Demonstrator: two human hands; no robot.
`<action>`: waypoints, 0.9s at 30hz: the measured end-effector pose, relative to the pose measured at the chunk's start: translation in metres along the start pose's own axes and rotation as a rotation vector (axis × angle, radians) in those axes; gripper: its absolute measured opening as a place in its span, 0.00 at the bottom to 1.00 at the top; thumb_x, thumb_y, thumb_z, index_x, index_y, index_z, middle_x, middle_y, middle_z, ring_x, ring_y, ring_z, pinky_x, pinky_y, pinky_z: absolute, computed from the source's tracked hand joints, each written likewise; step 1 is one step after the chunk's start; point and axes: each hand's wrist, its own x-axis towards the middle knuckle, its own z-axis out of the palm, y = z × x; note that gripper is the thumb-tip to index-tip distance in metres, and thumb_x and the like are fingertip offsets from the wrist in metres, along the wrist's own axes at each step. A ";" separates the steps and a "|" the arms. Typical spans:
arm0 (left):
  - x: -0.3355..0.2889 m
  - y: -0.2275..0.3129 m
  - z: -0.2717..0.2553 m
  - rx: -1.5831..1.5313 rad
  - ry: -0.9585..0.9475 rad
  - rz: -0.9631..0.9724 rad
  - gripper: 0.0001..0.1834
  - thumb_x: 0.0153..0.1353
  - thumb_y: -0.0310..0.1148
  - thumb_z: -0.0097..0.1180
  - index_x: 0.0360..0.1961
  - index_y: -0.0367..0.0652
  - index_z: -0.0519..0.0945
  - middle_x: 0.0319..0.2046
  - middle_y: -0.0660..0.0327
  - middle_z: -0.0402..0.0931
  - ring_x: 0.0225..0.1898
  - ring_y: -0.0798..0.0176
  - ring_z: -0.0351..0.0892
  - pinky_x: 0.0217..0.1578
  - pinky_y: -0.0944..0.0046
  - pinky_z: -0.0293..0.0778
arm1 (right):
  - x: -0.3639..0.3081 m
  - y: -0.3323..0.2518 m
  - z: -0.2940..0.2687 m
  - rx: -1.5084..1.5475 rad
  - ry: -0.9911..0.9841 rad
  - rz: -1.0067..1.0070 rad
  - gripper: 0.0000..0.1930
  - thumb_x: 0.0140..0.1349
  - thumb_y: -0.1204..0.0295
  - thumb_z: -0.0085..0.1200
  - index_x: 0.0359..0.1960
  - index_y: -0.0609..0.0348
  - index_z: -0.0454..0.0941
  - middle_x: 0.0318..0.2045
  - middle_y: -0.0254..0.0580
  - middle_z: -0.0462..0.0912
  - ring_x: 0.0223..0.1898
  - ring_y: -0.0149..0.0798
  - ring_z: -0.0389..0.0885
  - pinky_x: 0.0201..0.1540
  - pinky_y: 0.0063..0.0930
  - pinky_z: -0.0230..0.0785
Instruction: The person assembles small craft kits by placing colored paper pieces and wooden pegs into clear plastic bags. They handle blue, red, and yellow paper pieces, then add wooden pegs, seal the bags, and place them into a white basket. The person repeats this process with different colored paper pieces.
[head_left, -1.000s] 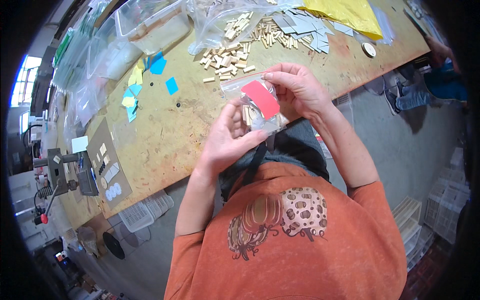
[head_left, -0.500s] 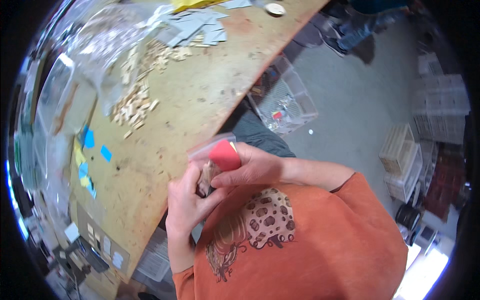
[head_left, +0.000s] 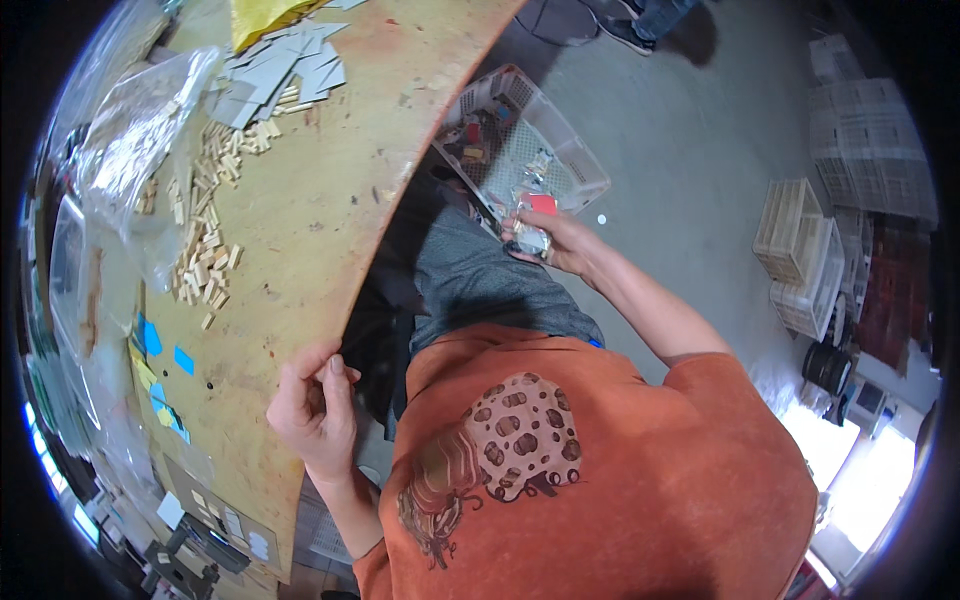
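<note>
My right hand (head_left: 563, 242) grips a small clear plastic bag (head_left: 532, 240) with a red piece (head_left: 538, 204) showing at its top. Small contents sit inside the bag, too blurred to name. It hangs over the near edge of a white mesh crate (head_left: 583, 160) beside the table, which holds several similar bags and coloured bits. At the table's front edge, my left hand (head_left: 318, 410) is loosely closed, its fingers curled and thumb near the index finger. Nothing shows in it.
On the wooden table (head_left: 300, 220) lie small wooden blocks (head_left: 212, 262), grey cards (head_left: 285, 75), blue pieces (head_left: 184, 360) and a yellow bag (head_left: 262, 18). A large clear plastic bag (head_left: 150, 110) is at the left. Stacked crates (head_left: 795, 235) stand on the floor at right.
My hands, together on the bag earlier, are now apart. The right hand has carried the bag away to the crate; the left has let go and moved left and down.
</note>
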 end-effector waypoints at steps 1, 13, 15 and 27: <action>0.001 -0.002 0.002 0.050 -0.031 0.027 0.06 0.66 0.22 0.54 0.42 0.33 0.79 0.25 0.65 0.76 0.24 0.75 0.74 0.24 0.77 0.67 | 0.011 0.004 -0.012 0.079 0.070 0.024 0.13 0.65 0.69 0.56 0.48 0.59 0.73 0.38 0.48 0.84 0.35 0.42 0.85 0.35 0.41 0.83; 0.019 -0.001 0.019 0.286 -0.114 0.133 0.05 0.61 0.20 0.57 0.38 0.34 0.82 0.24 0.60 0.79 0.25 0.71 0.79 0.27 0.73 0.72 | 0.054 0.003 -0.091 0.254 0.456 -0.270 0.09 0.66 0.73 0.50 0.44 0.63 0.72 0.40 0.45 0.79 0.43 0.41 0.84 0.43 0.33 0.82; 0.019 0.000 0.021 0.271 -0.085 0.126 0.05 0.57 0.19 0.60 0.35 0.36 0.83 0.24 0.59 0.80 0.23 0.68 0.80 0.24 0.71 0.71 | 0.052 0.001 -0.092 0.212 0.516 -0.247 0.08 0.67 0.74 0.46 0.45 0.62 0.73 0.41 0.45 0.81 0.43 0.39 0.84 0.41 0.31 0.82; 0.033 0.007 0.024 0.336 -0.102 0.135 0.06 0.58 0.18 0.58 0.36 0.35 0.83 0.23 0.59 0.80 0.24 0.69 0.80 0.27 0.72 0.72 | 0.074 0.078 -0.167 0.090 0.693 -0.071 0.08 0.68 0.76 0.42 0.44 0.60 0.73 0.34 0.43 0.82 0.29 0.35 0.84 0.24 0.25 0.76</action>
